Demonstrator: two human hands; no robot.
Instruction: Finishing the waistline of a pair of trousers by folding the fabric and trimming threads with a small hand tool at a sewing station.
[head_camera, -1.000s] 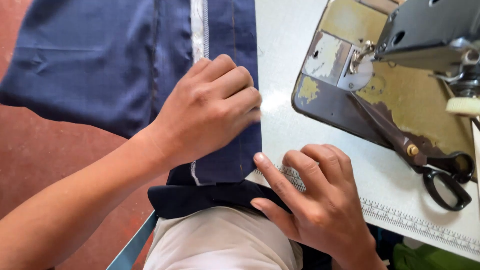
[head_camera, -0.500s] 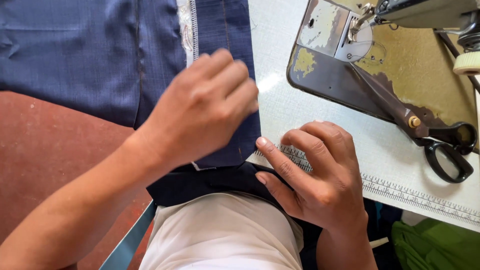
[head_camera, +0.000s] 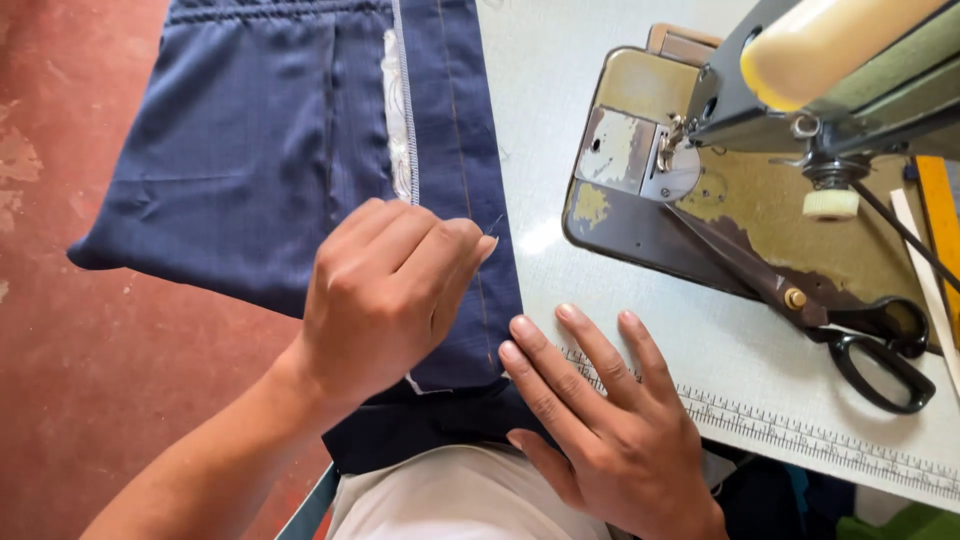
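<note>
Navy cloth (head_camera: 260, 170) lies spread over the left part of the white counter (head_camera: 560, 120), its left portion hanging out over the red floor (head_camera: 70, 400). A seam with a strip of white edging (head_camera: 399, 120) runs down its middle, already stitched as far as the view shows.

The left hand (head_camera: 385, 290) rests curled on the cloth beside the seam. Its fingertips are closed around what appears to be a short thread or pin end at the stitch line; the item is too small to identify. The right hand (head_camera: 600, 420) lies flat with fingers spread, part on the counter and part on the near edge of the cloth. It holds nothing and presses the lower hem down.

The sewing machine (head_camera: 760, 170) stands to the right, well apart from the cloth, with nothing under its needle. Black-handled scissors (head_camera: 830, 320) lie on the machine bed, untouched. A printed ruler strip (head_camera: 800, 430) runs along the counter's near edge.

Judged from this layout, the work is at hand finishing or inspection of the seam. Machine stitching on this stretch seems done; trimming and any further sewing look to be left.
</note>
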